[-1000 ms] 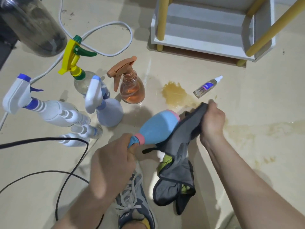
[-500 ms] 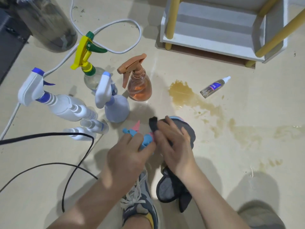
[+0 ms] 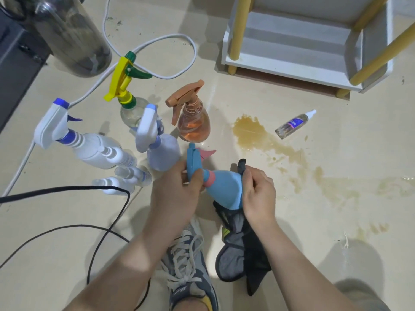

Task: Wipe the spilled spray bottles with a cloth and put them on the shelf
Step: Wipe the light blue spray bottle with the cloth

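My left hand (image 3: 177, 194) grips the blue spray bottle (image 3: 224, 189) by its blue spray head and pink collar. The bottle is tilted above the floor, base toward me. My right hand (image 3: 258, 194) holds the dark grey cloth (image 3: 238, 250) against the bottle's right side; the cloth hangs below. A small clear bottle (image 3: 294, 125) with a white cap lies on its side beside a brown spill (image 3: 256, 135). The white shelf (image 3: 292, 63) with yellow posts stands at the back right.
Upright on the floor at left: an orange spray bottle (image 3: 193, 122), a lavender one (image 3: 161, 151), a yellow-headed clear one (image 3: 128, 102), a white one (image 3: 85, 144), small clear bottles (image 3: 128, 176). A black cable (image 3: 107, 221) and white cable (image 3: 157, 41) loop across the floor. My shoe (image 3: 188, 265) is below.
The bottle has turned so its spray head points away and up. My right hand has slid with the cloth from the top of the bottle to its right side.
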